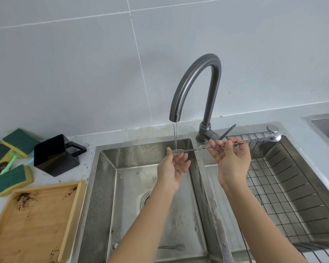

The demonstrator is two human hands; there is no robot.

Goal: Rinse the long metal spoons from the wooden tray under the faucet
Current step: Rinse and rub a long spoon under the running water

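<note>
Setting: pale grey tiled wall behind a light desk (122,133) carrying a double-bowl stainless steel sink (152,196).
Landmark: dark grey arched faucet (196,86), running, thin stream falling into the left bowl.
Task's thing: long thin twisted-stem metal spoon (235,144), with a small fork-like tip at one end and a round bowl at the other, held level across the sink just below and in front of the faucet.
Long axis: nearly horizontal, left to right, rising slightly toward the right; fork-like tip directly under the stream, round bowl well right of the faucet, above the wire drying rack (292,177).
Left grip: left hand (172,168) palm-up below the spout, fingertips pinching or cradling the tip end where the water lands.
Right grip: right hand (232,164) right of the faucet base, thumb and fingers clenched lightly on the mid-stem.
Handling: likely light, stiff, slippery when wet; twisted stem probably the surest place to take hold, two-point support sparing any sag or spin.
Left of the faucet: empty light wooden tray (36,221) with dark crumbs, black square plastic cup (55,154), green-and-yellow sponges (10,177).
Below the faucet: small metal fork (176,247) lying on the left bowl's floor.
</note>
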